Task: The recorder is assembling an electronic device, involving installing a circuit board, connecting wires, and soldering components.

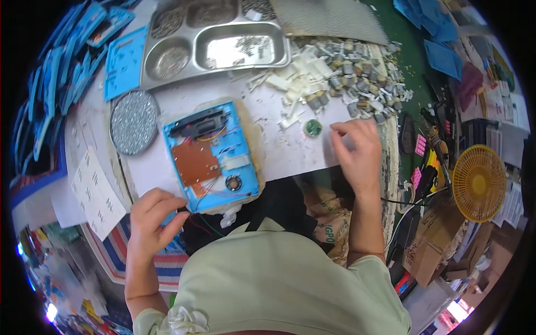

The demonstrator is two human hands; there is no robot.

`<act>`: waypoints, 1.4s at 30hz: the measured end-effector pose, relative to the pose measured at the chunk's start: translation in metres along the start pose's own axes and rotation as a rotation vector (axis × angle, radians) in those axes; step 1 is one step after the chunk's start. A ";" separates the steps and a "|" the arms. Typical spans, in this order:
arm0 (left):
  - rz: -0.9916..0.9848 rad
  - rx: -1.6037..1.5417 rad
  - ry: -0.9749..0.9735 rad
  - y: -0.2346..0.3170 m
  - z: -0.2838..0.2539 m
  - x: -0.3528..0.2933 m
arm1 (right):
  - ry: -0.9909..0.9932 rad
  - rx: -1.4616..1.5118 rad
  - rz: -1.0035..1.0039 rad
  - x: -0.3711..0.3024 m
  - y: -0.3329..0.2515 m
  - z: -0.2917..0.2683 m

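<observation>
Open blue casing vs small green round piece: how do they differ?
Size: the open blue casing is far larger than the small green round piece.
Shape: the casing is rectangular; the piece is round.
Place: the casing is beside the left hand; the piece is nearer the right hand.
Shared: both lie in front of the person.

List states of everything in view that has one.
Blue rectangular plastic casing: open, flat brown board exposed.
Silver metal compartment tray: loose metal pieces in some compartments.
Round grey container: filled with silvery bits.
Small grey and white parts: heaped loose.
Left bare hand: bent at casing's corner, grip unclear.
Right bare hand: loosely curled, nothing visibly held.
Small round green object: unheld.
</observation>
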State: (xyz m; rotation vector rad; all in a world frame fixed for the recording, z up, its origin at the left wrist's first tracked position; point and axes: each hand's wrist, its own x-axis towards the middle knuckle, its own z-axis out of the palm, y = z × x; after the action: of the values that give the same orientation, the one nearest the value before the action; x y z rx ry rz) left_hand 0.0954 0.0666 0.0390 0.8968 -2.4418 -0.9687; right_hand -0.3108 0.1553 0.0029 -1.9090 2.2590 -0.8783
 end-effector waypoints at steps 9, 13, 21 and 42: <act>0.160 0.076 0.047 0.029 -0.002 0.049 | 0.041 -0.279 0.314 0.007 0.057 -0.003; 0.241 0.106 0.021 0.036 0.001 0.065 | 0.103 -0.399 0.201 0.008 0.059 0.015; 0.170 0.090 0.070 0.028 -0.003 0.066 | 0.015 -0.310 0.315 0.007 0.061 0.011; -0.253 -0.460 -0.172 0.055 0.045 0.112 | -0.197 0.478 -0.311 0.012 -0.061 0.012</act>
State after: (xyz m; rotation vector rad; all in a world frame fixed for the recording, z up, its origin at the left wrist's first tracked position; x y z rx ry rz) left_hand -0.0340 0.0437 0.0569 0.9971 -2.1201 -1.6731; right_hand -0.2550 0.1350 0.0242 -2.0232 1.4931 -1.0857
